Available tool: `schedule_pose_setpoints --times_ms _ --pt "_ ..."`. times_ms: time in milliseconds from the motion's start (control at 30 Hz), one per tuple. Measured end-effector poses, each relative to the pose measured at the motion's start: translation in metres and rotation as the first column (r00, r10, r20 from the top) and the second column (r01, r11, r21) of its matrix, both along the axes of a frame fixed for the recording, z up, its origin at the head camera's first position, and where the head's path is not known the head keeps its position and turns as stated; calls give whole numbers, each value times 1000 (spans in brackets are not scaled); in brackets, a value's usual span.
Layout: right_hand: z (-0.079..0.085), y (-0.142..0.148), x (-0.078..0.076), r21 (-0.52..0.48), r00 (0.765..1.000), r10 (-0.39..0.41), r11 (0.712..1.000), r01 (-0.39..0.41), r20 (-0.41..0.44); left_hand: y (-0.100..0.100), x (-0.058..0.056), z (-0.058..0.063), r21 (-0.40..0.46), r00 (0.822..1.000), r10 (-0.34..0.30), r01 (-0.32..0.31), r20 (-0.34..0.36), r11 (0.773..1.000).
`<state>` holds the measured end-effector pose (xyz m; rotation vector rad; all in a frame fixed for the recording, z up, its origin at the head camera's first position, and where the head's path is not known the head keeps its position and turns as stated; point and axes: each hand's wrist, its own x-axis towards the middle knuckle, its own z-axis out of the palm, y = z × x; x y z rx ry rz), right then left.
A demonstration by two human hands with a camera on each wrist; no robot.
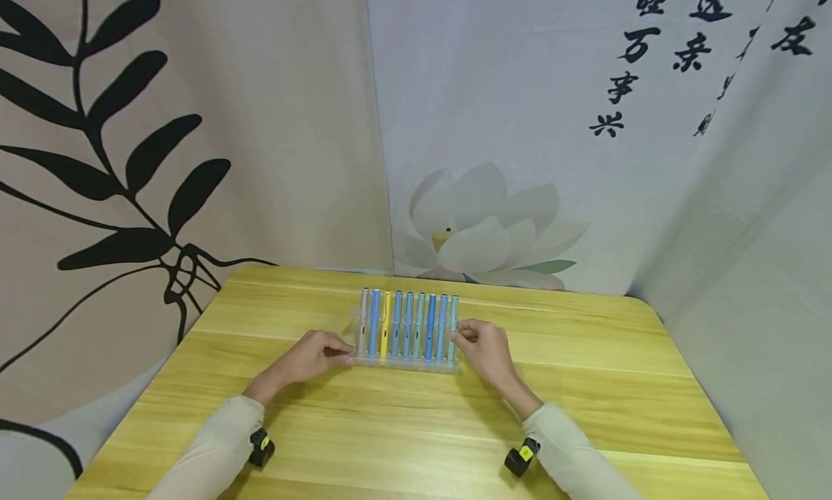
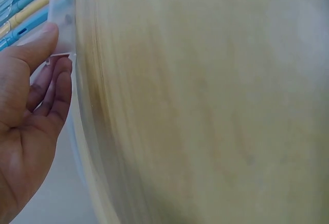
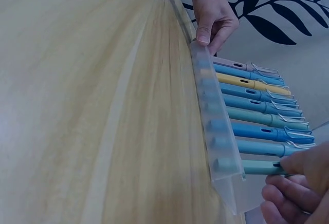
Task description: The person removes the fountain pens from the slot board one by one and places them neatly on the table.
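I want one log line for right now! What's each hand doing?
left hand: pinches clear stand at left end | right hand: pinches right-end green pen | other pens: side by side in stand

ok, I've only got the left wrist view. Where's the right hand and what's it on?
Observer: At the right-hand end of the row in the head view: the right hand pinches the green end pen.
Operator: Copy. My view cuts the row off. How many pens in all?
Observer: Nine pens, side by side in the clear holder.
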<state>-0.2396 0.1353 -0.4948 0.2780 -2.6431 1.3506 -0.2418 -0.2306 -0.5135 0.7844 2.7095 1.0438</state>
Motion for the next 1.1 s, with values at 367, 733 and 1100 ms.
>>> schedule_pose_setpoints --times_ms 367,733,1100 --pt "7 1 2 -9 999 -2 1000 2 -39 -1 -1 -2 17 1000 -3 3 -11 1000" --pt "20 5 4 -30 997 -15 999 12 -77 -1 0 0 27 1000 0 0 25 1000" --pt "34 22 14 -51 997 -35 998 32 -67 -1 0 -2 49 999 30 -32 42 998"
